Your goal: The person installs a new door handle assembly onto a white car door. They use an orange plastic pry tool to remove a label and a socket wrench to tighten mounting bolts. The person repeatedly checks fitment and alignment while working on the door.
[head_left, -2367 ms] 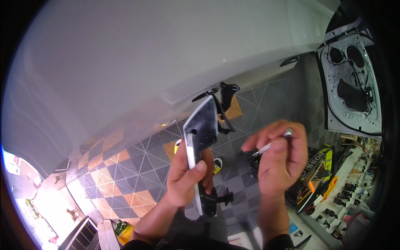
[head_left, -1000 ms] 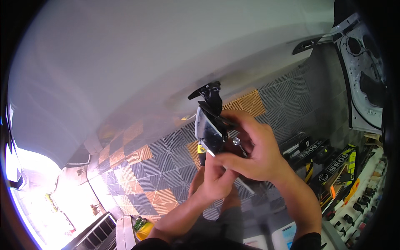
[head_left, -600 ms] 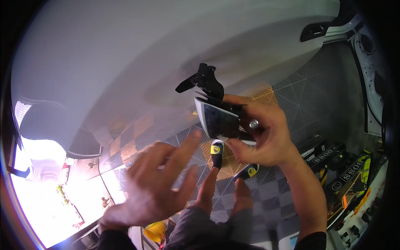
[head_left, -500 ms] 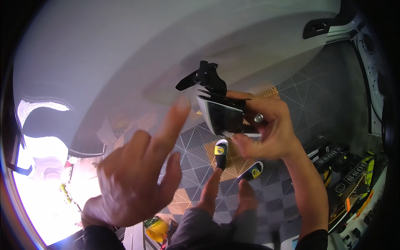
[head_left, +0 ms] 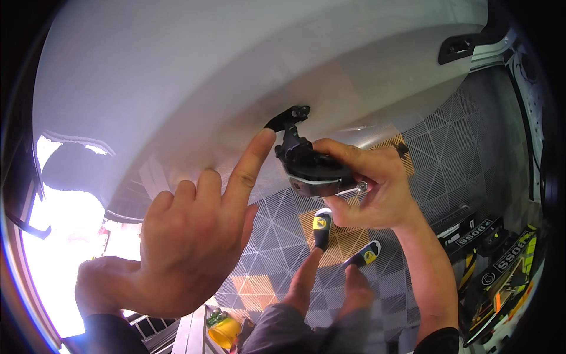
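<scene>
My right hand (head_left: pixel 377 186) grips a black device (head_left: pixel 312 165) with a silver-edged glossy face, thumb below it and fingers behind. A small round metal end (head_left: pixel 361 187) shows beside my right palm. From the device's far side a jointed black arm (head_left: pixel 293 138) reaches up to a flat black tab (head_left: pixel 283 120) in front of a smooth pale car panel (head_left: pixel 194 76). I cannot tell whether the tab touches the panel. My left hand (head_left: pixel 188 242) holds nothing. Its index finger is stretched out, the tip at the tab's lower end, apparently touching it; the other fingers are loosely bent.
A black latch recess (head_left: pixel 457 48) sits at the panel's upper right. Below lies a patterned tile floor (head_left: pixel 259 242), where I stand in slides (head_left: pixel 321 227). Black and yellow-green boxes (head_left: pixel 501 265) are at the right. A yellow bucket (head_left: pixel 224 333) stands at the lower left.
The device has turned in my right hand, its glossy face now tipped lower. My left index finger has moved up slightly to the black tab. The view has shifted a little.
</scene>
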{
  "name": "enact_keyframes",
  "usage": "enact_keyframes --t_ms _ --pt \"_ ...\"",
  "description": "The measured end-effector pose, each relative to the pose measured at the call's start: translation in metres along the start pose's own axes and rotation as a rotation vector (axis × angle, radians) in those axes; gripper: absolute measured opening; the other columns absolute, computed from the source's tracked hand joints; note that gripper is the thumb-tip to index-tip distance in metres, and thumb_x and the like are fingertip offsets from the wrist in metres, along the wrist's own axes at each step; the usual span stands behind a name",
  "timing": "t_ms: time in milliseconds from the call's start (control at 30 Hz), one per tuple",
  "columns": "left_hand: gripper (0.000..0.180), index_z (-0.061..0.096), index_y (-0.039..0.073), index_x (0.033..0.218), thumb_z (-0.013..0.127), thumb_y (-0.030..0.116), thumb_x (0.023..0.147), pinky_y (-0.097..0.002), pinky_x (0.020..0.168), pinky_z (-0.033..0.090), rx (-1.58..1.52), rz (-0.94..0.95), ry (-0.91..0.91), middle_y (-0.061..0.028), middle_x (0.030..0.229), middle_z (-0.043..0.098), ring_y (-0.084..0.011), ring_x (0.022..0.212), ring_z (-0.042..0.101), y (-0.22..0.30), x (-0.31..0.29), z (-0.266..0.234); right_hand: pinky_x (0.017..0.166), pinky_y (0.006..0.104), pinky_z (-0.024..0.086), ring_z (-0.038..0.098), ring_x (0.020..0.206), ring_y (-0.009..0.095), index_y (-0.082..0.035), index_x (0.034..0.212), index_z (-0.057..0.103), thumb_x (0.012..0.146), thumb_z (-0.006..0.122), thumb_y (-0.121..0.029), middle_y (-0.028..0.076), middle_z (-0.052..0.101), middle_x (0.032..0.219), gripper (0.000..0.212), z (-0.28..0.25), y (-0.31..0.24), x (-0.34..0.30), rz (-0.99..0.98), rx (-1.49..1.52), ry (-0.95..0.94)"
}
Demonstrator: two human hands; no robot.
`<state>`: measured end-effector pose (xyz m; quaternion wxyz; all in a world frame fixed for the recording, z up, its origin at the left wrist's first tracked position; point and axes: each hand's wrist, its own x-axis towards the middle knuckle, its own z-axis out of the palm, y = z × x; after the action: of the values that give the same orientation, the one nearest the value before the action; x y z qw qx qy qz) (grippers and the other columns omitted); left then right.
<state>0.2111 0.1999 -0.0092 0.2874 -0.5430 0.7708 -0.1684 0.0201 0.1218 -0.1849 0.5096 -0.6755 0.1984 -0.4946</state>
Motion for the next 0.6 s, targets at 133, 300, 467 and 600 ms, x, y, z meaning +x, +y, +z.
enact_keyframes --t_ms 133,300,467,600 --pt "0.102 0.031 0.007 0.166 0.080 0.045 0.085 -0.0348 0.062 0.049 -0.024 -0.005 -0.081 -0.0042 0.080 0.055 -0.0198 0.067 0.061 -0.001 -0.006 -0.001 0.075 0.0288 0.062 0.079 0.083 0.020 -0.005 0.138 0.067 0.069 0.081 -0.001 0.013 0.079 0.096 0.070 -0.001 0.004 0.000 -0.011 -0.093 0.010" --pt "0.106 0.026 0.010 0.168 0.082 0.044 0.084 -0.0365 0.061 0.050 -0.046 -0.052 -0.198 -0.0069 0.080 0.056 -0.0207 0.065 0.061 -0.005 -0.015 -0.012 0.080 0.0233 0.060 0.078 0.091 0.014 0.005 0.132 0.066 0.071 0.079 0.002 0.014 0.079 0.105 0.063 -0.003 -0.002 -0.002 -0.014 -0.105 -0.015" --pt "0.109 0.021 0.015 0.169 0.083 0.043 0.085 -0.0404 0.060 0.051 -0.119 -0.079 -0.108 -0.0091 0.083 0.060 -0.0218 0.068 0.064 -0.022 -0.009 -0.019 0.078 0.0220 0.060 0.078 0.091 0.013 0.005 0.133 0.065 0.072 0.079 0.002 0.012 0.079 0.105 0.063 -0.004 -0.002 -0.001 -0.007 -0.136 -0.022" --pt "0.102 0.023 0.016 0.169 0.077 0.049 0.088 -0.0357 0.053 0.050 0.095 -0.062 -0.105 -0.0086 0.085 0.061 -0.0206 0.055 0.061 -0.011 0.001 0.001 0.076 0.0287 0.062 0.078 0.083 0.019 -0.003 0.135 0.067 0.071 0.080 -0.002 0.013 0.079 0.097 0.066 0.003 0.001 0.000 -0.015 -0.113 0.057"
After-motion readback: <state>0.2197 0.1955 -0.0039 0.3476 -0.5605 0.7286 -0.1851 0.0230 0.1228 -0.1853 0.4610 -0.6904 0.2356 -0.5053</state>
